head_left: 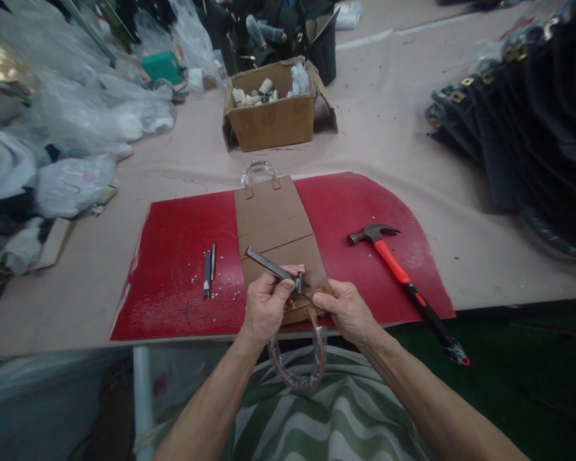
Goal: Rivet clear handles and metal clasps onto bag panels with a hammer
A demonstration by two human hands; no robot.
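Observation:
A brown bag panel point(278, 211) lies lengthwise on a red mat. One plastic-wrapped handle point(260, 168) is at its far end, and another wrapped handle point(298, 378) hangs over the table edge towards me. My left hand point(266, 307) is closed around a grey metal caliper-like tool point(270, 264), whose long flat bar points up and left. The tool's pointed end sits over the near part of the panel, by the handle's base. My right hand point(348, 310) pinches the panel's near right edge, thumb on top, close to the tool's tip. Fingers partly hide the tool's lower end.
On the red mat point(173, 224), two slim metal punches point(207, 275) lie left among small white bits; a claw hammer point(398, 269) lies right, its handle past the edge. Behind stands a cardboard box point(273, 125). Plastic bags point(91, 109) pile up left, dark bag pieces point(513, 141) right.

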